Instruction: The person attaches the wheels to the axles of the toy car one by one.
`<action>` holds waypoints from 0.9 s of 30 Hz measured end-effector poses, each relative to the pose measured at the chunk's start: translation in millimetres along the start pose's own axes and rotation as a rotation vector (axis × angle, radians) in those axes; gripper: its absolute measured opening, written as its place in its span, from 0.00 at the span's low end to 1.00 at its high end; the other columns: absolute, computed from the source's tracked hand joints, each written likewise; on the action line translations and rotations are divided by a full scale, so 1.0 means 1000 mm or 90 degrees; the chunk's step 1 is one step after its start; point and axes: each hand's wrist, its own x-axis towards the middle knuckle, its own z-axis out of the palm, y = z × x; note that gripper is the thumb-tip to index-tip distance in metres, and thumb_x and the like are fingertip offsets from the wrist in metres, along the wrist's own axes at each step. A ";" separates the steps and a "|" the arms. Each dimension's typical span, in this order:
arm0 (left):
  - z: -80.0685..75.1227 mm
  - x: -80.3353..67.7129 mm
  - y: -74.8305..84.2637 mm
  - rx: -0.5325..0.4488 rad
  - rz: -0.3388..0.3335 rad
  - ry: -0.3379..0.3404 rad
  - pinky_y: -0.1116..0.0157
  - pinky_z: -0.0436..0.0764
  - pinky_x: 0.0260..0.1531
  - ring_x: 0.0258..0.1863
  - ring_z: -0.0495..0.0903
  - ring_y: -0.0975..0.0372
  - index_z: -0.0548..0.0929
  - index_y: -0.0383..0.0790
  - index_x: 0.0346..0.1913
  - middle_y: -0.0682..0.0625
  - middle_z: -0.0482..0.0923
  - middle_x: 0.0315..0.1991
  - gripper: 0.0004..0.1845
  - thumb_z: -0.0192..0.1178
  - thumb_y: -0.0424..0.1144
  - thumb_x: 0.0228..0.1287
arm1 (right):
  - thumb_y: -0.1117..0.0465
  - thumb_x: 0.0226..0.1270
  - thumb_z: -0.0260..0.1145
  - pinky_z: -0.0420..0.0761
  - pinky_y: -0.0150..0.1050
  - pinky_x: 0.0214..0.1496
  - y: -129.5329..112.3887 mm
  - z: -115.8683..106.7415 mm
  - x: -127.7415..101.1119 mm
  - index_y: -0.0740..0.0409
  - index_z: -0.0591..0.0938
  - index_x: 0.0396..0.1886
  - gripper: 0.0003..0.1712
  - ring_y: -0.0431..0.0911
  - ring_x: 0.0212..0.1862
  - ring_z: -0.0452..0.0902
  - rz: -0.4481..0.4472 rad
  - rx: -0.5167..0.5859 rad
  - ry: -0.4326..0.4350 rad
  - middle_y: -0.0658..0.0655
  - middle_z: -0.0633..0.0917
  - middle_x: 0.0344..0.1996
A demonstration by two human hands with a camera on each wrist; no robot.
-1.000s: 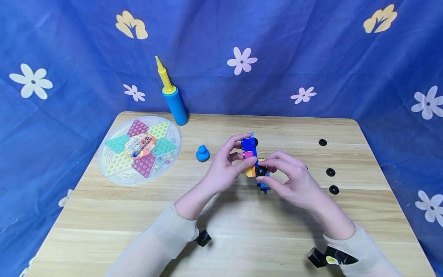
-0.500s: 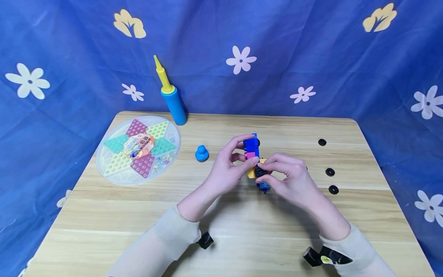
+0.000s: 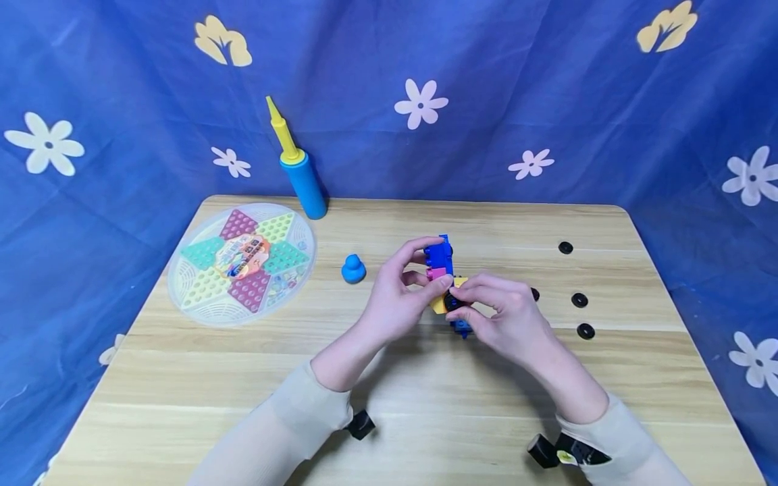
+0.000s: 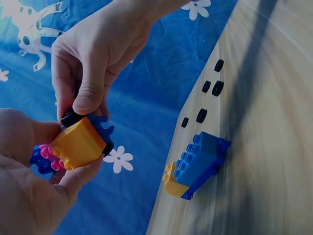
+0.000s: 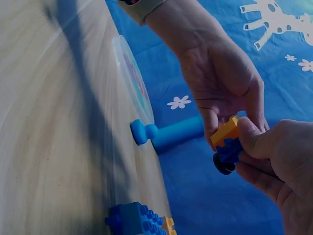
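My left hand [image 3: 398, 297] holds a toy block car [image 4: 78, 144] raised off the table, its thumb and fingers around the sides. The car has a yellow-orange block, pink studs and a dark blue base, with a black wheel [image 5: 223, 164] fitted on one side. With thumb and fingertips, my right hand [image 3: 510, 317] pinches another black wheel [image 4: 71, 118] against the base. Its fingers partly hide this wheel. A second block piece [image 4: 198, 159], blue with a yellow end, stands on the table below; both hands largely cover it in the head view.
Several loose black wheels [image 3: 579, 300] lie on the table [image 3: 462, 418] to the right. A small blue knobbed piece [image 3: 353, 269] stands left of the hands. Farther left are a round Chinese checkers board [image 3: 200, 297] and a blue-and-yellow hand pump [image 3: 304, 185] standing upright.
My right fingers and the pinched wheel have shifted slightly left, closer in against the car. A loose wheel behind my right hand shows more. The left hand keeps its hold.
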 end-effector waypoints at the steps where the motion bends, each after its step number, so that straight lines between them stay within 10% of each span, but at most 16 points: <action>1: 0.000 0.000 0.000 0.007 0.001 0.002 0.59 0.88 0.30 0.35 0.86 0.52 0.80 0.55 0.70 0.43 0.79 0.55 0.29 0.74 0.34 0.68 | 0.72 0.49 0.86 0.84 0.29 0.53 0.000 0.000 0.000 0.63 0.92 0.42 0.18 0.48 0.40 0.90 -0.001 -0.002 0.000 0.53 0.91 0.37; 27: -0.004 0.000 -0.002 -0.042 0.023 -0.050 0.63 0.87 0.34 0.38 0.87 0.52 0.76 0.51 0.73 0.42 0.77 0.57 0.31 0.72 0.33 0.70 | 0.76 0.48 0.85 0.84 0.31 0.41 0.005 -0.007 -0.003 0.60 0.92 0.49 0.25 0.43 0.36 0.84 -0.014 0.081 -0.002 0.49 0.89 0.38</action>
